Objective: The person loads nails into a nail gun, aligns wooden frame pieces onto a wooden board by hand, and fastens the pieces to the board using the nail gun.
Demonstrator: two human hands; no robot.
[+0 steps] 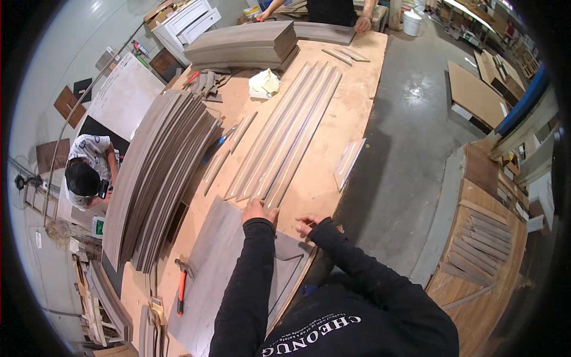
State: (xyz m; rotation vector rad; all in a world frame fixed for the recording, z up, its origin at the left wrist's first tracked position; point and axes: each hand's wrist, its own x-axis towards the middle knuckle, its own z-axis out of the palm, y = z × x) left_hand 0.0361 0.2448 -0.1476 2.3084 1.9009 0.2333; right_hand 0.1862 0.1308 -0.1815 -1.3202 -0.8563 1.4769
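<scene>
Several long, narrow wooden strips (304,137) lie side by side on the plywood table, light lines running along their tops. My left hand (259,212) is at their near ends, thumb and fingers closed around the end of a strip. To the right, my right hand (308,226) hovers over the edge of a grey wood-grain panel (217,262), fingers loosely curled and apart, with nothing visible in them. The panel lies under my forearms; a thin dark angled line shows on it. A hammer (181,290) with an orange handle rests on its left part.
Tall stacks of curved grey boards (160,160) stand left, another stack (238,44) at the far end. A crumpled pale wad (263,84) and short offcuts (217,171) lie between. One person (89,169) is at left; another's hand (363,24) touches a far board.
</scene>
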